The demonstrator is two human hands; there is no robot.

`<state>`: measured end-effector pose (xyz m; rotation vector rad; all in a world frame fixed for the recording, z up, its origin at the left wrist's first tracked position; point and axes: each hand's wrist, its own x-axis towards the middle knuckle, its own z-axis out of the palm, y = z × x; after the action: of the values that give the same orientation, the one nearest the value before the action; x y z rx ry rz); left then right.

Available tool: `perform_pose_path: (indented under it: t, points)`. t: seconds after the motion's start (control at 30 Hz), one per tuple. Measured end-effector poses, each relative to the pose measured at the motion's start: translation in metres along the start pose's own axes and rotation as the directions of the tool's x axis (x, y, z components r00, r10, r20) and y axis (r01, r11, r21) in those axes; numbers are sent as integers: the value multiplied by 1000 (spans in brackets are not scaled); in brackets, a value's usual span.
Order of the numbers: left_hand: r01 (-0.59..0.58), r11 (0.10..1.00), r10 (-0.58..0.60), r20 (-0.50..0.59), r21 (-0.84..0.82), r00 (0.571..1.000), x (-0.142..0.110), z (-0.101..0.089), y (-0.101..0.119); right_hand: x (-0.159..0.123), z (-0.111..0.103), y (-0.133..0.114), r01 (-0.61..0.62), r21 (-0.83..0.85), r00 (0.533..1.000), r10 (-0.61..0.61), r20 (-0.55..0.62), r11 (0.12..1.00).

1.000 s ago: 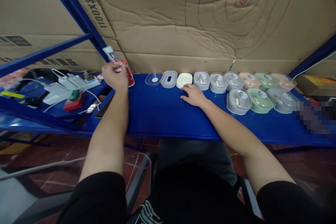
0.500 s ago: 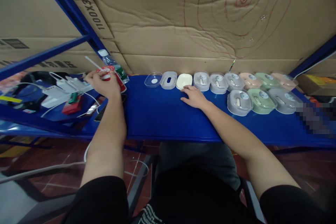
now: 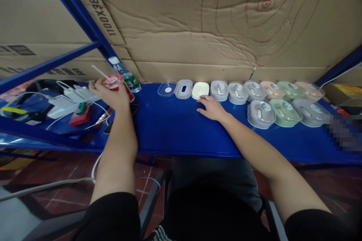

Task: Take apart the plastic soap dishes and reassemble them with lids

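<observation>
Red-and-white round cup [image 3: 113, 79] with white straw [image 3: 98, 70] held by the left hand [image 3: 109, 93].
At the near edge of the cream rounded-square dish [image 3: 200, 89], the blue tabletop [image 3: 172, 128] is covered by the loosely spread right hand [image 3: 212, 108].

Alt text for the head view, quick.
The left hand holds a red cup with a straw beside a plastic bottle. The right hand is at the near edge of a cream dish, left of lidded containers on a blue table.
</observation>
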<state>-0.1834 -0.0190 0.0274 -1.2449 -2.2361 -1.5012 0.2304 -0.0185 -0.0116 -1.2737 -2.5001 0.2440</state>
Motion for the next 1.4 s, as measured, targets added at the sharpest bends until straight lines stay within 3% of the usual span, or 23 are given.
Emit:
perform_pose_path:
  t: [0.1, 0.2, 0.23, 0.3, 0.33, 0.4, 0.53, 0.67, 1.1, 1.27, 1.4]
  points:
    - [23, 999, -17, -216, 25, 976, -9, -4, 10, -3, -3, -5, -10, -6, 1000, 10, 16, 1000]
    - [-182, 982, 190, -213, 53, 958, -27, 5, 35, -8, -12, -11, -5, -29, 1000, 6, 11, 1000]
    - [-275, 960, 279, -139, 52, 950, -36, 11, 45, -10, -17, -12, -2, -39, 1000, 1, -8, 999]
    - [-407, 914, 403, 111, 8, 908, -55, 27, 68, -14, -28, -10, -9, -54, 997, 5, -77, 999]
    - [-459, 888, 449, 246, -16, 859, -66, 36, 78, -16, -33, -8, -25, -58, 993, 17, -120, 998]
    - [-510, 860, 472, 415, -22, 778, -87, 53, 92, -19, -43, 1, -78, -61, 979, 64, -195, 995]
    - [-603, 797, 502, 599, -38, 625, -118, 73, 96, -20, -47, 21, -215, -98, 953, 187, -238, 972]
    - [-652, 753, 519, 690, -90, 504, -131, 76, 86, -17, -37, 30, -302, -161, 945, 273, -179, 940]
    - [-634, 770, 457, 750, -65, 478, -163, 61, 70, -39, -22, -3, -330, -112, 940, 315, -133, 937]
    - [-662, 740, 538, 694, -117, 478, -156, 60, 81, -32, -33, 0, -288, -163, 951, 261, -166, 944]
    - [-696, 706, 568, 689, -126, 451, -149, 62, 87, -27, -36, 6, -281, -208, 949, 240, -203, 937]
